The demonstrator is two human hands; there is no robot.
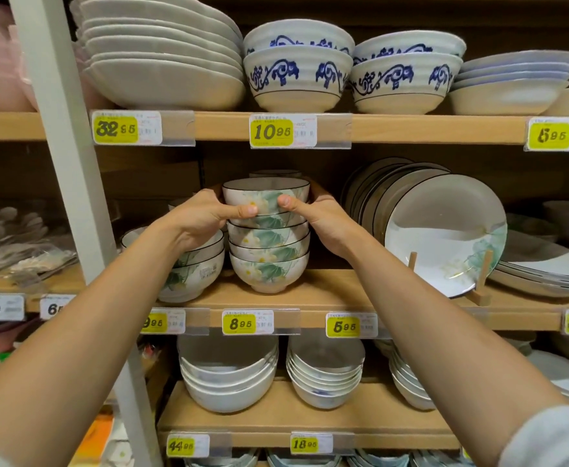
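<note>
Saw left hand (197, 219) at left flank of top lotus bowl (265, 196), grip curled round it, thumb pressed on front wall. Found that bowl topmost on stack of lotus bowls (269, 264), middle shelf (337, 291). Saw right hand (323, 220) on right flank, grip likewise pinching the bowl. Logged lotus plate (444, 237) propped on wooden stand (485, 267), further right.

On the shelf (337, 291), a stack of bowls (269, 261) stands between a lower stack (199, 271) on its left and a propped plate (444, 237) on its right. The left hand (199, 219) and right hand (325, 225) flank the top bowl (265, 193).
</note>
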